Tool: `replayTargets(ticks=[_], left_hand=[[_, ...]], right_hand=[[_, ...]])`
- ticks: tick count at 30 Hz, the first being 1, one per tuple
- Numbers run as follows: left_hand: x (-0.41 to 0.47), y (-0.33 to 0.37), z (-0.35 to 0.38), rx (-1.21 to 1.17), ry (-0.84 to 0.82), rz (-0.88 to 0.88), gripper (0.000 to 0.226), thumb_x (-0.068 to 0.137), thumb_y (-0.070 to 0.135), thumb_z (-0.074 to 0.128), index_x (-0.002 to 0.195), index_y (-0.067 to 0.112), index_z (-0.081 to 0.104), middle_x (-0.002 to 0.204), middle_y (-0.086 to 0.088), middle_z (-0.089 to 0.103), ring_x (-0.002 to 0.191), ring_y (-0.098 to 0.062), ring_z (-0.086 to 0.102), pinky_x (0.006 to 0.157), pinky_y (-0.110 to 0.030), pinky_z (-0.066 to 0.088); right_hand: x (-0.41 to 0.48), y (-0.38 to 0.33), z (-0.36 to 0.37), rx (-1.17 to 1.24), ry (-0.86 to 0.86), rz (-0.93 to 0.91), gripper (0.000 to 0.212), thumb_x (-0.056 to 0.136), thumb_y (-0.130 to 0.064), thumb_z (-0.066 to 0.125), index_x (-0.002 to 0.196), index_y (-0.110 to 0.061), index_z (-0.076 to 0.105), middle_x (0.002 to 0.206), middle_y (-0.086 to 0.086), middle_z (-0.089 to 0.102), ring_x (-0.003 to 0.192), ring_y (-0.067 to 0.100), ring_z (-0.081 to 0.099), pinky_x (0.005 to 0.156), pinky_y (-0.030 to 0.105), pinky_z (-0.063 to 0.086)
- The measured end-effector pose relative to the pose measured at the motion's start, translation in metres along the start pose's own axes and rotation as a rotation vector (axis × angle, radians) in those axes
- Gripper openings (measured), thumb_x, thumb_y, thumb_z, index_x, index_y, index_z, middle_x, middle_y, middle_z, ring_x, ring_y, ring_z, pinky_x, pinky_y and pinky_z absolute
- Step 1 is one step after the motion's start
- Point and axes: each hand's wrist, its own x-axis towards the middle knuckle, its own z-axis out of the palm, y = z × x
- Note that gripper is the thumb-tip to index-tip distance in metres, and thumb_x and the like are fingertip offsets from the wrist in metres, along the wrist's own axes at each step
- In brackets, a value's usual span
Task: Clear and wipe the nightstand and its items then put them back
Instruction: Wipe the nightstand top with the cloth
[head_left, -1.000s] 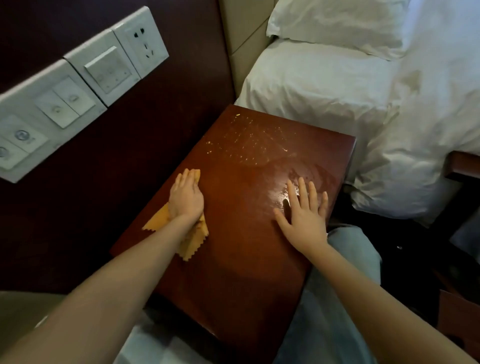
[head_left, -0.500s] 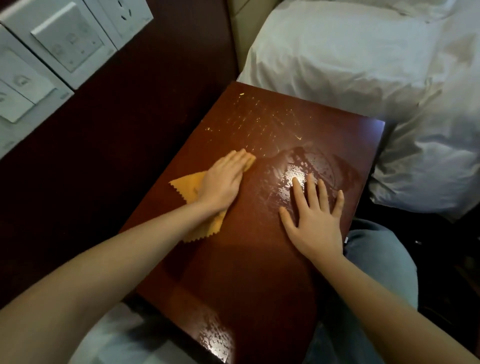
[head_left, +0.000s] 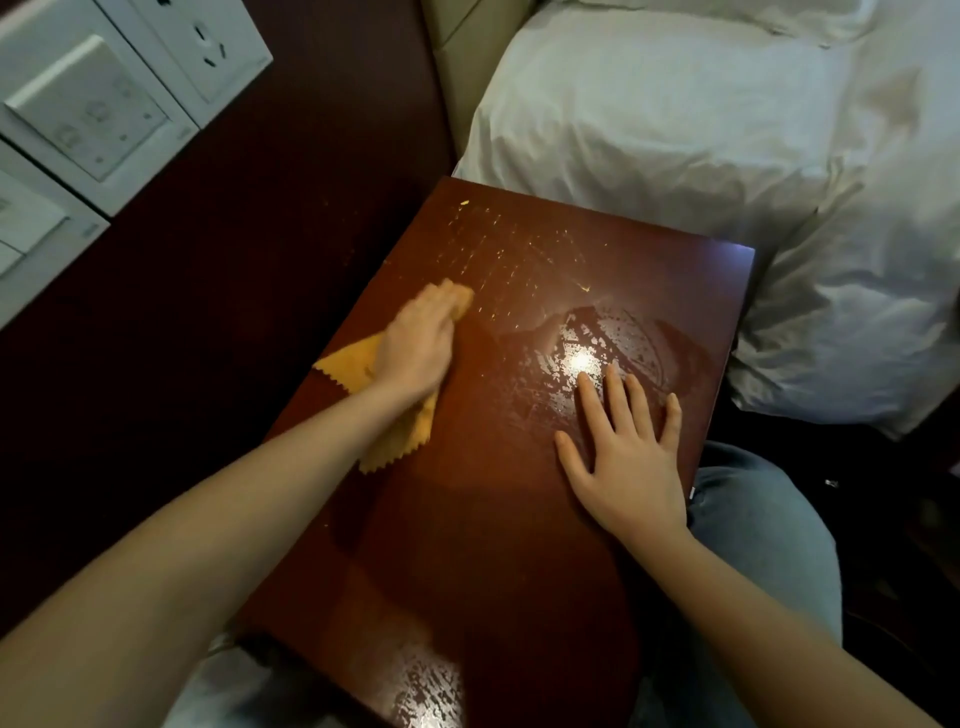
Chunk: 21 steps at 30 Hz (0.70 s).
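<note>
The dark red wooden nightstand (head_left: 493, 545) has a bare top with fine pale scratches at its far end and a bright glare spot. An orange cloth (head_left: 353, 364) with zigzag edges lies on the left part of the top. My left hand (head_left: 415, 343) lies over the cloth and presses it against the wood, with the fingertips at the cloth's far corner. My right hand (head_left: 628, 447) rests flat on the right side of the top, fingers spread. No other items stand on the nightstand.
A bed with white sheets and a pillow (head_left: 675, 130) borders the nightstand at the far right. White wall switches and a socket (head_left: 88, 109) sit on the dark panel to the left. My jeans-clad knee (head_left: 753, 519) is beside the nightstand's right edge.
My left hand has slid the orange cloth away from me along the left side of the top, towards the scratched far end. My right hand has stayed flat in place.
</note>
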Motion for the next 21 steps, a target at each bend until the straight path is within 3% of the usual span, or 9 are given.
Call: replayTargets(ticks=[2, 4, 9, 12, 14, 18, 19, 21], left_hand=[[-0.028, -0.001, -0.003, -0.025, -0.102, 0.241, 0.044, 0.101, 0.02, 0.031, 0.144, 0.025, 0.028, 0.151, 0.009, 0.025, 0.141, -0.009, 0.019, 0.111, -0.02, 0.007], [-0.024, -0.019, -0.01, 0.004, -0.164, 0.326, 0.043, 0.101, 0.022, 0.031, 0.144, 0.027, 0.028, 0.151, 0.009, 0.025, 0.141, -0.009, 0.019, 0.112, -0.021, 0.009], [0.033, -0.044, -0.01, 0.012, 0.029, -0.165, 0.044, 0.101, 0.021, 0.025, 0.146, 0.022, 0.027, 0.154, 0.005, 0.023, 0.142, -0.012, 0.016, 0.116, -0.03, 0.013], [0.035, -0.03, -0.005, 0.024, 0.043, -0.217, 0.044, 0.101, 0.019, 0.026, 0.145, 0.022, 0.027, 0.154, 0.005, 0.023, 0.142, -0.012, 0.017, 0.116, -0.029, 0.014], [0.013, -0.01, -0.002, 0.006, 0.025, -0.103, 0.044, 0.1, 0.016, 0.031, 0.144, 0.024, 0.03, 0.152, 0.008, 0.025, 0.14, -0.01, 0.02, 0.113, -0.027, 0.017], [-0.037, 0.008, -0.002, -0.025, -0.188, 0.404, 0.044, 0.1, 0.015, 0.035, 0.142, 0.026, 0.034, 0.149, 0.008, 0.03, 0.139, -0.008, 0.023, 0.11, -0.02, 0.01], [-0.035, 0.002, -0.005, -0.015, -0.219, 0.459, 0.044, 0.1, 0.016, 0.035, 0.142, 0.026, 0.033, 0.149, 0.008, 0.03, 0.139, -0.008, 0.022, 0.111, -0.02, 0.009], [-0.017, -0.014, -0.008, 0.019, -0.16, 0.319, 0.043, 0.101, 0.018, 0.032, 0.143, 0.026, 0.031, 0.151, 0.007, 0.028, 0.14, -0.009, 0.021, 0.112, -0.022, 0.01]], right_hand=[[0.0, 0.0, 0.0, 0.005, 0.006, 0.002, 0.067, 0.09, -0.056, 0.018, 0.147, -0.022, 0.023, 0.152, 0.01, 0.025, 0.142, 0.027, 0.021, 0.111, 0.048, -0.008], [0.0, -0.001, 0.0, 0.012, 0.003, -0.002, 0.067, 0.089, -0.056, 0.018, 0.147, -0.022, 0.022, 0.153, 0.01, 0.025, 0.142, 0.027, 0.019, 0.111, 0.047, -0.009], [0.001, 0.0, 0.001, 0.01, 0.013, -0.004, 0.069, 0.088, -0.057, 0.013, 0.148, -0.024, 0.018, 0.155, 0.008, 0.019, 0.144, 0.025, 0.014, 0.11, 0.046, -0.013], [0.0, 0.0, 0.002, 0.013, 0.009, -0.007, 0.07, 0.087, -0.058, 0.011, 0.148, -0.025, 0.014, 0.156, 0.007, 0.016, 0.144, 0.024, 0.011, 0.11, 0.045, -0.015], [0.001, 0.0, 0.001, 0.019, 0.013, -0.006, 0.069, 0.087, -0.058, 0.011, 0.148, -0.025, 0.014, 0.156, 0.007, 0.016, 0.144, 0.024, 0.011, 0.11, 0.045, -0.015], [-0.001, 0.0, 0.0, 0.017, 0.005, -0.007, 0.069, 0.088, -0.058, 0.01, 0.148, -0.025, 0.012, 0.156, 0.007, 0.016, 0.144, 0.023, 0.011, 0.11, 0.045, -0.014], [-0.001, 0.0, 0.0, 0.02, 0.008, -0.003, 0.068, 0.088, -0.057, 0.012, 0.148, -0.024, 0.015, 0.155, 0.008, 0.018, 0.144, 0.024, 0.014, 0.111, 0.045, -0.012], [-0.001, 0.0, 0.0, 0.028, 0.008, 0.0, 0.066, 0.089, -0.054, 0.018, 0.146, -0.021, 0.026, 0.152, 0.01, 0.028, 0.141, 0.027, 0.024, 0.111, 0.047, -0.005]])
